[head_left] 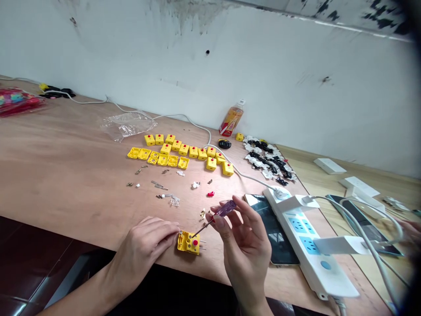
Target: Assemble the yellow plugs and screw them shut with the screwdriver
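In the head view, my right hand (245, 241) is closed around the clear purple handle of a screwdriver (225, 209). Its thin shaft slants down to the left, and the tip meets a small yellow plastic housing (188, 248) near the table's front edge. A red button (195, 242) sits on the housing, and two metal pins stick out to its right. My left hand (146, 241) steadies the housing by its left end, fingers pressed together; the fingertips are partly hidden. Small brass pieces (202, 214) lie just beyond the screwdriver.
Several finished-looking yellow boxes (193, 152) with red buttons stand in rows, with open yellow shells (162, 159) before them. Loose small parts lie nearer. A power strip (304, 237) and a phone (268, 224) are at right; a drink bottle (232, 118) leans at the wall. Another person's hand (409, 230) shows far right.
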`<state>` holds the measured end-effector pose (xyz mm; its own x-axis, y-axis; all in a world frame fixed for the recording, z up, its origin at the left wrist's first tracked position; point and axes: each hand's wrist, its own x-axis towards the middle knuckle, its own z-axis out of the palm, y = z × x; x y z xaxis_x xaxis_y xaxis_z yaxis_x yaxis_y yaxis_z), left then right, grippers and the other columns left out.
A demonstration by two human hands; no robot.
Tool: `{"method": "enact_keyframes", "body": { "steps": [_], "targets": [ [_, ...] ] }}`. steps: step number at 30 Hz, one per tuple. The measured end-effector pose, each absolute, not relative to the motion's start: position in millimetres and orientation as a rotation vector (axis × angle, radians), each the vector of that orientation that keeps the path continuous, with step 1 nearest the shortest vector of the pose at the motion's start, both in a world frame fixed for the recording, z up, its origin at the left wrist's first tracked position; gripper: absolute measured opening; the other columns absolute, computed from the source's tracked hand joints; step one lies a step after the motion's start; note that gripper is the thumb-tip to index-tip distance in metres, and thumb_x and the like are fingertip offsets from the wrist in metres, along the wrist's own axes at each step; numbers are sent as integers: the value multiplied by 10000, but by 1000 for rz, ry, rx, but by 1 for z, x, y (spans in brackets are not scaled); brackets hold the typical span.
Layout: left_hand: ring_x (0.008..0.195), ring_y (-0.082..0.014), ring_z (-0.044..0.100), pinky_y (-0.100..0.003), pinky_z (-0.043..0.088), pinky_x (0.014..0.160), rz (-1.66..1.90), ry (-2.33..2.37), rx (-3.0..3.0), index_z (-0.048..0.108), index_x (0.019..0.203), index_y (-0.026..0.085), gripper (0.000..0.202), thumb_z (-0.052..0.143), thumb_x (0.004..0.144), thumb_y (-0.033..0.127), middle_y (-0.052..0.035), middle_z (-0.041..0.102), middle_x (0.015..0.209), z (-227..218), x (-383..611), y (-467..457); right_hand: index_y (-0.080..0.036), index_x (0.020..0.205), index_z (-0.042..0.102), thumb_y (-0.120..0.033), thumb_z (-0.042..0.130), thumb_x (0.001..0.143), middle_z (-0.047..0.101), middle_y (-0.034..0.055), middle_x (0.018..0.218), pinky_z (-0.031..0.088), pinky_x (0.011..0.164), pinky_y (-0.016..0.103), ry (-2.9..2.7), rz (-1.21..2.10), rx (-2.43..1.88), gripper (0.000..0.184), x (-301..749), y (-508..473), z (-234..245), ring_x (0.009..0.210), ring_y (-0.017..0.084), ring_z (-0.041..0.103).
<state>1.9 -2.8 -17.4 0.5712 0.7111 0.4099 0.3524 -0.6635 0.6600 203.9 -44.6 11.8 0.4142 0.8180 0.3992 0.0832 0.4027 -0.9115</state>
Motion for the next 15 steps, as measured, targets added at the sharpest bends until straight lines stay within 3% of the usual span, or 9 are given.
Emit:
{"method": "enact_keyframes", "body": {
  "steps": [6,15],
  "targets": [
    [914,-197,723,-292,552,847,906,842,2281,704,1094,195,149,564,1041,191,-36,781,1046,-19,2,-2,-335,1257,656,-141,703,915,708,19,1017,687,806,310,-1054,643,-1047,396,203,-41,6,950,175,733],
    [944,-155,722,-250,539,867,980,755,2243,709,1106,206,235,524,1035,80,-1,785,1075,-18,0,-2,-339,1245,683,-118,705,914,712,-2,1022,674,828,256,-1017,640,-977,398,199,-37,6,933,138,728]
  ]
}}
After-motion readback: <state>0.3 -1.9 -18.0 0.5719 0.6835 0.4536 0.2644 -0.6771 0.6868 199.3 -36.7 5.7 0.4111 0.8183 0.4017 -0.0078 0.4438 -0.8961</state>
